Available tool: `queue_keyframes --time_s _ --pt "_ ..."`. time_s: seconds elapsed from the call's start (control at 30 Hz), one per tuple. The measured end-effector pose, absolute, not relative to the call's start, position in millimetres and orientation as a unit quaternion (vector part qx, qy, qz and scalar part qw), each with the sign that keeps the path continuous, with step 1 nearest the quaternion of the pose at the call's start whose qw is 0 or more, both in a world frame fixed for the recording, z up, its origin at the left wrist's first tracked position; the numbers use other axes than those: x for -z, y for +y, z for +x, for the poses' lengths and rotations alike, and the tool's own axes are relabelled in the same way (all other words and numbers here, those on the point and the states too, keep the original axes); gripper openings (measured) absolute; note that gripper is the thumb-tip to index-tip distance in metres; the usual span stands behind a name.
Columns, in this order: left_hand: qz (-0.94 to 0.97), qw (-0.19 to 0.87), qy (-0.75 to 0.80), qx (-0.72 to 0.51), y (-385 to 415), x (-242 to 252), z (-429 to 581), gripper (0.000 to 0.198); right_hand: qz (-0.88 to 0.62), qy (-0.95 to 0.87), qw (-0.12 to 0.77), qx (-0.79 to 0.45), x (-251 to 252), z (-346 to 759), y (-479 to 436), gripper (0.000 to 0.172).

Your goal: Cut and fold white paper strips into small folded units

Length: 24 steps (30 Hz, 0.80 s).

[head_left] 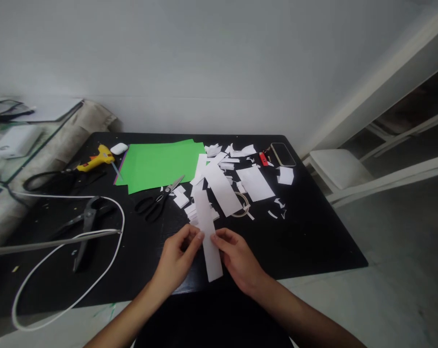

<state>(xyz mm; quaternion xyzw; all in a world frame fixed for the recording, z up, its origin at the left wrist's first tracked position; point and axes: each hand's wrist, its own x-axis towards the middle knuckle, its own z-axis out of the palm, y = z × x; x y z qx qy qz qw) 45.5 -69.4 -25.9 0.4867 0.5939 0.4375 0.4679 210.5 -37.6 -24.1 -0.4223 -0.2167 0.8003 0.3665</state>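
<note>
A long white paper strip (207, 220) is held upright-lengthwise between my two hands, over the near side of the black table. My left hand (181, 253) pinches its left edge between thumb and fingers. On the opposite edge, my right hand (237, 256) grips it the same way. Just beyond the strip lie a wider white paper piece (224, 191) and a roll of tape (245, 202), partly covered by paper. Black-handled scissors (157, 200) rest to the left with their blades pointing away. Small white paper scraps (181, 197) are scattered around them.
Green sheets (161, 164) lie at the back of the black table (295, 246). A yellow glue gun (97, 159), dark pliers-like tool (88, 227) and looped white cable (112, 263) occupy the left. A phone (283, 154) and red lighter (263, 159) sit back right.
</note>
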Motion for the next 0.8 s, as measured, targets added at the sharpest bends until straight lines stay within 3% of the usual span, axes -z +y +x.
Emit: queue_keyframes --time_s 0.2,0.53,0.8 --pt "0.52 0.501 0.567 -0.396 -67 27 39 0.036 -0.419 -0.306 0.33 -0.789 20 214 -33 0.035" --pt "0.576 0.5 0.562 -0.32 -72 26 40 0.034 -0.463 -0.434 0.364 -0.682 18 218 -10 0.039" --pt "0.581 0.476 0.584 -0.307 -74 33 41 0.042 -0.46 -0.364 0.375 -0.718 20 217 -15 0.031"
